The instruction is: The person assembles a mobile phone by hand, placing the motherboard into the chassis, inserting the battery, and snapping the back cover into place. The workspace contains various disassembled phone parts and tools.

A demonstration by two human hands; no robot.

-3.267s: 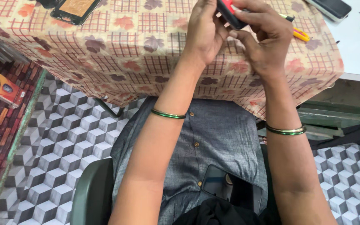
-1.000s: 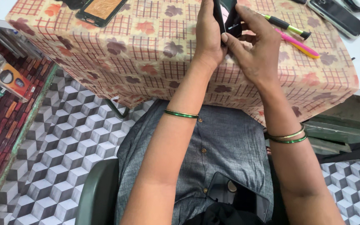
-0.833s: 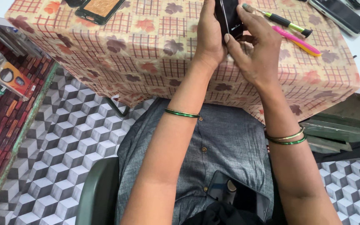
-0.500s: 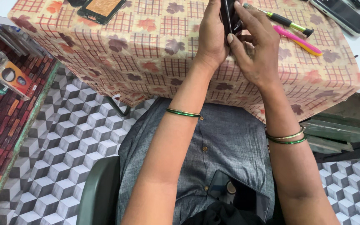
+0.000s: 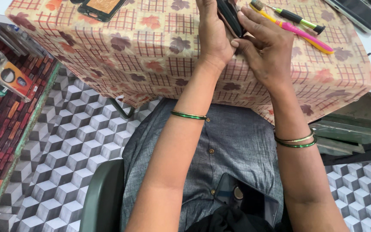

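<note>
Nearest: a dark phone (image 5: 246, 201) is laid screen-up on the lap, on a grey buttoned garment (image 5: 228, 141); a dark green chair arm (image 5: 101, 197) is seen at near left, above a cube-patterned floor (image 5: 65, 141). Green bangles are worn on both wrists.

Middle: a counter (image 5: 151, 56) is covered by a checked, leaf-printed cloth.

Over its near edge: a slim black device (image 5: 230, 17) is held upright between both hands. The left hand (image 5: 213, 34) is closed around its left side; the right hand (image 5: 265, 47) is pressed against its right side, fingers curled on it.

Far right: a yellow-and-pink brush (image 5: 295, 30), a green-handled screwdriver (image 5: 295, 17) and a dark phone at the far right (image 5: 357, 15) are laid on the counter.

Far left: an orange-backed phone (image 5: 101, 6) is laid flat.
</note>
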